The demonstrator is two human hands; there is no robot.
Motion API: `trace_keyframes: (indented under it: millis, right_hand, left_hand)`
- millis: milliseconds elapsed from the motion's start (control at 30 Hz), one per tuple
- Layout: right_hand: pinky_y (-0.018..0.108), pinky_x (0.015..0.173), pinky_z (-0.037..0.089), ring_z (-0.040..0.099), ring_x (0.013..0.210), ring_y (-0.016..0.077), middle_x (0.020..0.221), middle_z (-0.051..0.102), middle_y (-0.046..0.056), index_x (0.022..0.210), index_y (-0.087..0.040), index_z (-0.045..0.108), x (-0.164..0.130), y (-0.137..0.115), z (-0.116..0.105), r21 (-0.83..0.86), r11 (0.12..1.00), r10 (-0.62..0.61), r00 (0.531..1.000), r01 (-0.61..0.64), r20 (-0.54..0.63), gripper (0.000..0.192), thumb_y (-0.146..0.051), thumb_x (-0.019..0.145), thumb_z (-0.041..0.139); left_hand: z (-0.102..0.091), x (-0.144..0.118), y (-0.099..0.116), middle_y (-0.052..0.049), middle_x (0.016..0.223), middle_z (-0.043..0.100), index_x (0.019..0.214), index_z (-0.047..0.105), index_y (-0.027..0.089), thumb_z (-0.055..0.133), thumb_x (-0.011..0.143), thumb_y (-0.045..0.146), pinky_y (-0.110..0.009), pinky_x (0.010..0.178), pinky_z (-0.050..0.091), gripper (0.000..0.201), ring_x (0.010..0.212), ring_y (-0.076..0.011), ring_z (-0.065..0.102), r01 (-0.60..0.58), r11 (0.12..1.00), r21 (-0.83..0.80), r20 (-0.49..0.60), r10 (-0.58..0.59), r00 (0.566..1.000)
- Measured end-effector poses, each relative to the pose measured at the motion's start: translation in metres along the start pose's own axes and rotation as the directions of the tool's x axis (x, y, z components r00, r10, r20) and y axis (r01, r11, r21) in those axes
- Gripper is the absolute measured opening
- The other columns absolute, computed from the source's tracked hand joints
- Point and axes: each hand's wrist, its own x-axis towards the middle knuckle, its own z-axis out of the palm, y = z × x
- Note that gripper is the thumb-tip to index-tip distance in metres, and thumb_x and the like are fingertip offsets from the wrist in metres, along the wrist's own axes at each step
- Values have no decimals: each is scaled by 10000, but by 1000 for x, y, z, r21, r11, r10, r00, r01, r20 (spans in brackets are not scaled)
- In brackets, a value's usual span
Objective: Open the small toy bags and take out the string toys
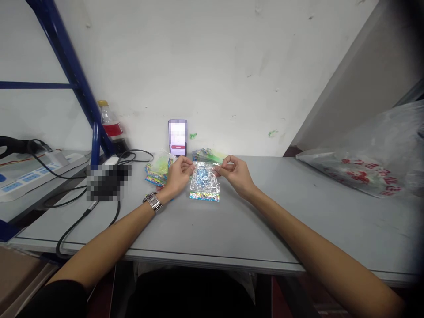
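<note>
Forearms, both mine, run up from the bottom corners to frame centre. Left hand [179, 176]: wristwatch [153, 202] below it, fingers pinched narrow on the upper left corner of the foil packet [204, 184]. Packet: lies flat on the grey table [265, 221] at centre, between the hands, long axis pointing away from me, both hands equally near. Right hand [236, 173]: fingers pinched narrow on the upper right corner.

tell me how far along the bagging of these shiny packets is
Looks midway. Done, by the look of it: a pile of filled packets beside the left hand. In hand: both hands, the right hand too, pinch the top edge of a foil packet with blue contents. Left: seemingly the flat stack behind it.
</note>
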Motion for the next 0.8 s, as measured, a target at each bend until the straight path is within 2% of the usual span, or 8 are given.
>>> trace_keyframes:
  millis: [167, 267, 367, 467, 533, 600, 733, 800]
  right_hand:
    - [361, 714, 513, 664, 642, 185, 605, 658, 4, 656, -227, 426, 3, 6, -2, 58, 998, -21, 998, 24, -59, 469, -436, 574, 837]
    - [380, 751, 519, 676, 691, 203, 598, 649, 1, 666, -233, 421, 4, 7, -1, 63, 998, -7, 998, 11, -62, 455, -426, 588, 826]
    - [392, 778, 514, 691, 740, 217, 666, 673, 13, 720, -233, 437, 4, 9, -3, 21, 1000, 21, 998, -20, -64, 382, -389, 642, 776]
    - [388, 766, 497, 673, 773, 221, 726, 672, 25, 781, -232, 466, 7, 14, -9, -199, 979, -63, 990, 38, -123, 244, -359, 728, 668]
    - [402, 788, 486, 645, 870, 242, 844, 677, 58, 814, -230, 503, 11, 20, -17, -432, 895, -177, 977, 111, -115, 138, -322, 765, 594]
    - [431, 818, 479, 617, 964, 270, 971, 674, 88, 898, -228, 520, 16, 27, -25, -560, 815, -223, 972, 146, -71, 125, -290, 790, 525]
    - [506, 929, 425, 495, 1179, 347, 1232, 607, 156, 1167, -200, 504, 24, 40, -37, -747, 645, -202, 979, 161, 37, 335, -297, 855, 430]
    - [524, 974, 391, 424, 1248, 373, 1269, 589, 168, 1256, -178, 467, 27, 43, -39, -796, 579, -154, 983, 175, 104, 399, -312, 890, 379]
  left_hand:
    - [2, -5, 1, 27, 649, 609, 927, 452, 196, 691, 774, 333, -238, 584, 418, 315, 584, -116, 569, 89, 995, -35, 114, -85, 990]
    - [2, -7, 3, 37, 631, 586, 878, 442, 202, 697, 759, 321, -219, 542, 369, 306, 559, -111, 545, 78, 996, 33, 145, -82, 986]
    - [-1, -4, 5, 39, 626, 552, 832, 442, 208, 643, 788, 275, -227, 536, 357, 217, 541, -113, 512, 12, 988, 151, 66, -22, 998]
    - [-13, 4, 8, 22, 659, 552, 810, 462, 214, 616, 792, 215, -251, 590, 382, 155, 593, -136, 531, -79, 932, 353, -64, 108, 992]
    - [-24, 10, 9, 12, 668, 565, 818, 461, 221, 592, 796, 179, -271, 623, 388, 139, 626, -160, 549, -120, 856, 503, -108, 200, 974]
    - [-37, 15, 10, 1, 654, 571, 908, 478, 216, 554, 815, 170, -301, 649, 398, 129, 630, -193, 561, -129, 738, 662, -86, 246, 965]
    - [-57, 20, 13, -112, 746, 628, 1031, 507, 135, 473, 846, 167, -375, 703, 430, 190, 745, -293, 619, -6, 469, 883, -98, 197, 976]
    - [-61, 19, 15, -199, 850, 645, 1047, 525, 88, 438, 854, 162, -431, 742, 437, 224, 861, -357, 616, 52, 338, 940, -105, 139, 985]
